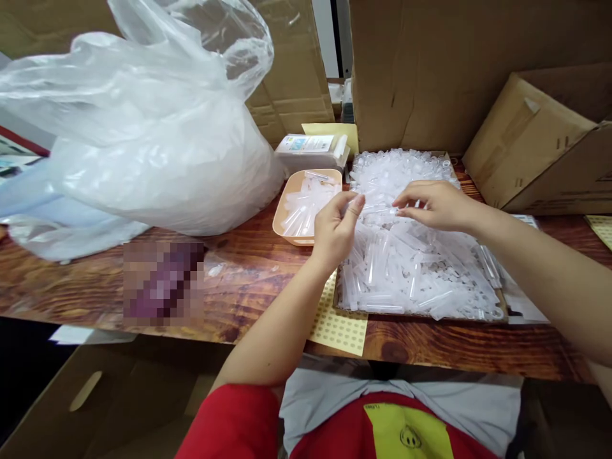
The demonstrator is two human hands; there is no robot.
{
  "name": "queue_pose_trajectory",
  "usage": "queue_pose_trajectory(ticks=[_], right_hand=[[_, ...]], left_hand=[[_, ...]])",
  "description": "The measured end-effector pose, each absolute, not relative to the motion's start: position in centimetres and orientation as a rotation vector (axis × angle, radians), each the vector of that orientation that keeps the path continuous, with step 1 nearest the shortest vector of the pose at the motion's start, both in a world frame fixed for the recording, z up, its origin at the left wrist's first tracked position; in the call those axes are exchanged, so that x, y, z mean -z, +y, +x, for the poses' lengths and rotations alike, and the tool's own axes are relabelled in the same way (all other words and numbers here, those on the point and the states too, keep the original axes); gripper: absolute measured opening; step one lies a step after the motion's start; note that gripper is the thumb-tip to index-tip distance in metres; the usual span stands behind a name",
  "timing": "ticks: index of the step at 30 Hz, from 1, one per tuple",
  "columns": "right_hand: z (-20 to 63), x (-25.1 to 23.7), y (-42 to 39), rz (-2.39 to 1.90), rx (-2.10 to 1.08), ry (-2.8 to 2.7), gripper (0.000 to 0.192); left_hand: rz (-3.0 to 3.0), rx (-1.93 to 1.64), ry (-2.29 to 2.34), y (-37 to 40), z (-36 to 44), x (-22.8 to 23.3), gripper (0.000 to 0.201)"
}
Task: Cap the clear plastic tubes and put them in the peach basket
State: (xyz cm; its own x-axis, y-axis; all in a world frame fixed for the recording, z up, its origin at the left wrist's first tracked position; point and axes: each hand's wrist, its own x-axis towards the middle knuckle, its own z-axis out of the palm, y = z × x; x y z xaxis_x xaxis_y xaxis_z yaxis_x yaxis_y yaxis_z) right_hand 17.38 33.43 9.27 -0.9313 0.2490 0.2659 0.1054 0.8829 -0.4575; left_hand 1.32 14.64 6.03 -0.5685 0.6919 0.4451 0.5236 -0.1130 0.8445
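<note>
My left hand [337,229] is closed, thumb pressed against the fingers, on what looks like a clear plastic tube, hard to see against the pile behind. To its right, my right hand [430,203] pinches a small piece, too small to name, between thumb and fingertips. Both hands hover over a shallow cardboard tray, its front edge [421,317] showing, heaped with clear plastic tubes [377,261] and small clear rings or caps [404,167]. Beside my left hand stands a peach plastic basin [281,224] with more clear tubes [306,207] lying in it.
A big, full white plastic bag [167,153] covers the table's left side. Behind the basin lies a packaged stack [310,146]. A yellow sticker sheet [342,325] sticks out under the tray. An open cardboard box [530,140] stands at the back right; a blurred purple object [165,280] lies left.
</note>
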Motion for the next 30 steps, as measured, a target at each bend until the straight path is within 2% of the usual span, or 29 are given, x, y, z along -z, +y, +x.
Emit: queue_pose_trajectory(ticks=[4,7,11,18,23,30], right_hand=[[13.9,-9.9,32.7,-0.445,-0.102,-3.235,0.032],[13.0,-10.0,31.9,-0.604,0.0,-3.323,0.041],[13.9,-9.5,32.4,-0.505,-0.063,-3.22,0.026],[19.3,-9.5,32.5,-0.145,-0.433,-2.623,0.011],[22.2,-10.5,29.2,-0.055,-0.587,-2.311,0.015],[22.6,-10.8,27.7,-0.041,-0.569,-2.266,0.014]], left_hand=[[1.319,-1.87,1.982,15.1,-0.4,-5.3,0.038],[1.339,-1.85,1.97,15.2,-0.4,-5.2,0.036],[1.424,-1.736,1.941,15.0,0.1,-5.5,0.031],[1.573,-1.553,1.921,14.7,0.8,-6.0,0.028],[1.548,-1.511,1.669,14.7,1.5,-6.2,0.037],[1.508,-1.434,1.435,14.4,2.9,-6.7,0.042]])
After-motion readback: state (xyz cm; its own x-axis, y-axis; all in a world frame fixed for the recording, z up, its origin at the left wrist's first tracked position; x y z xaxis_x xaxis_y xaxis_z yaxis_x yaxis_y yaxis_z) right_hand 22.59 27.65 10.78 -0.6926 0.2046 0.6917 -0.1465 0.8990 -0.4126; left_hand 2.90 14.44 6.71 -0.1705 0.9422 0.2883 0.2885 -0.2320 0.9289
